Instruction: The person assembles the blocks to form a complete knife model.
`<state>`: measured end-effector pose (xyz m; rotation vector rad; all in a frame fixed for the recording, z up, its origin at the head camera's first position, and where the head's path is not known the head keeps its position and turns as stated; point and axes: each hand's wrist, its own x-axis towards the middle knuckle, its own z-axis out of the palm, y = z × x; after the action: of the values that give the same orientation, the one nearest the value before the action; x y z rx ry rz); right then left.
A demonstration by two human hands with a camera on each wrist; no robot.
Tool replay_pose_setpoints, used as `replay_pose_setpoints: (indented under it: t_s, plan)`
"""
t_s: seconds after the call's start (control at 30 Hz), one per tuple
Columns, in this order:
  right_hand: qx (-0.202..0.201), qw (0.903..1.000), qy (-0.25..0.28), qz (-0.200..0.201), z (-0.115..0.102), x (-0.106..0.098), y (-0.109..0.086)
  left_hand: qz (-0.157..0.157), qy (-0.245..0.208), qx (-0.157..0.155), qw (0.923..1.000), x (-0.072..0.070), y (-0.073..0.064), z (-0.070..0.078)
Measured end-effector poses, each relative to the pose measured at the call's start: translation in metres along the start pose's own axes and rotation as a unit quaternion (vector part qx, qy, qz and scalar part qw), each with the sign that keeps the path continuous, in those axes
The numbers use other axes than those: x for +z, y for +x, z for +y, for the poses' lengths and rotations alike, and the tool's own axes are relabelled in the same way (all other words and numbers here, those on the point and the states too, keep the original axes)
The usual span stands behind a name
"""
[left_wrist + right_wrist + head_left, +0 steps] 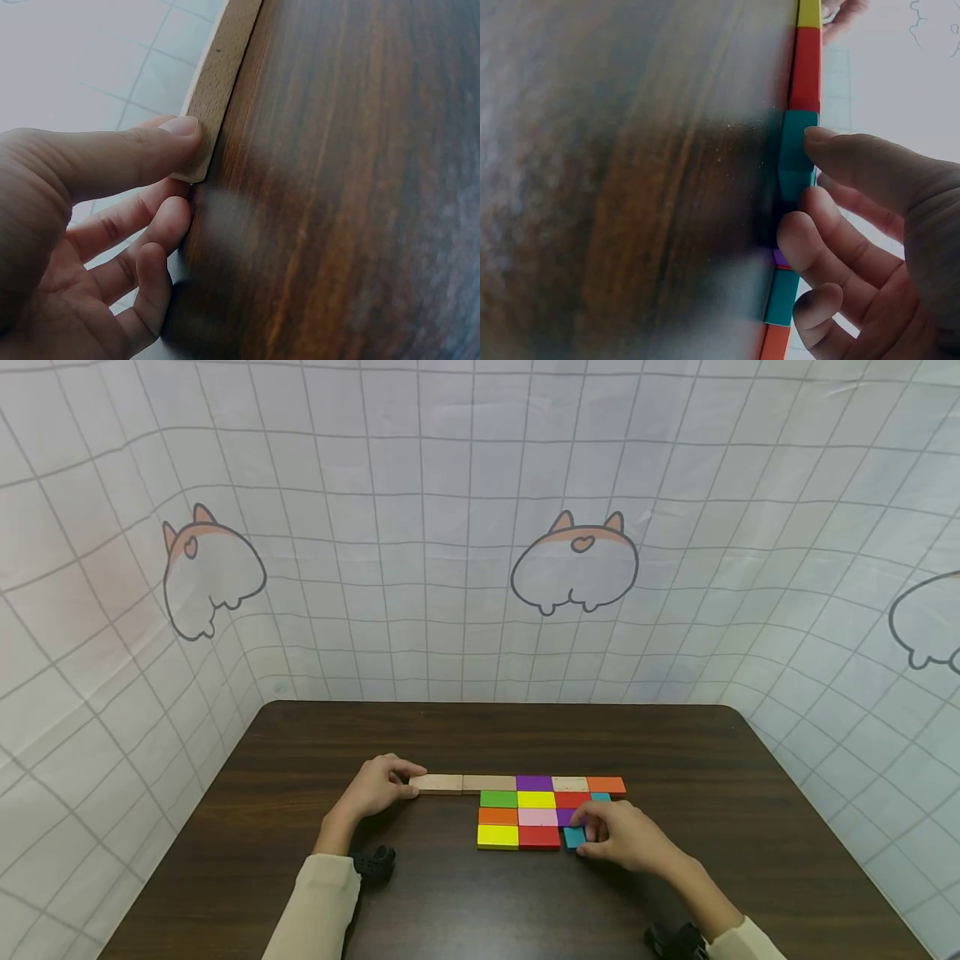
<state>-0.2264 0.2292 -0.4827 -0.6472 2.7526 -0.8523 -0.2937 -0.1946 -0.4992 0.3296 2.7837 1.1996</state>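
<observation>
In the head view my left hand (378,787) is at the left end of a row of flat blocks. Thumb and fingers pinch the end of a plain wooden block (438,785), whose narrow side shows as a long wooden strip (221,82) in the left wrist view. At the front right of the colored blocks, my right hand (626,837) pinches a small teal block (574,837) between thumb and fingers. It lies on the table just right of a red block (538,837). This hand partly covers a purple block (565,817) and a second teal block (601,797).
Green (498,799), yellow (536,799), orange (498,817) and pink (537,817) blocks lie closely together under the long back row. An orange block (606,786) ends that row. The dark wooden table (450,910) meets a white grid-patterned cloth (420,610) behind.
</observation>
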Motion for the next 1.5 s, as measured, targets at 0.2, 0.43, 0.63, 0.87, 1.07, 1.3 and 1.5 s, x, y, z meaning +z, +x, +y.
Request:
replay_pose_setpoints:
  t_s: [0.2,0.43,0.63,0.87,1.07,1.3,1.5]
  plan:
    - [-0.006,0.9999,0.008,-0.007,0.002,0.000,0.001,0.000,0.001,-0.004,1.0000,0.000,0.001,0.001]
    - [-0.003,0.9999,0.013,-0.011,-0.001,0.000,0.001,0.000,-0.001,-0.006,1.0000,0.001,0.001,0.001]
    - [0.003,0.9998,0.009,-0.014,-0.004,0.001,0.003,0.002,-0.001,-0.007,1.0000,0.001,0.000,0.001]
    - [0.002,0.9998,0.009,-0.019,-0.004,0.002,0.004,0.000,0.002,-0.001,1.0000,0.002,-0.001,0.000]
    - [0.002,0.9997,0.008,-0.021,-0.004,0.002,0.004,0.001,0.002,-0.002,1.0000,0.002,-0.001,-0.001]
    - [-0.019,0.9996,0.013,-0.012,0.002,-0.002,0.003,-0.001,-0.001,-0.008,1.0000,0.002,0.000,-0.001]
    - [-0.032,0.9990,0.019,0.026,0.009,-0.014,0.002,0.000,-0.002,-0.007,1.0000,0.003,0.003,-0.002]
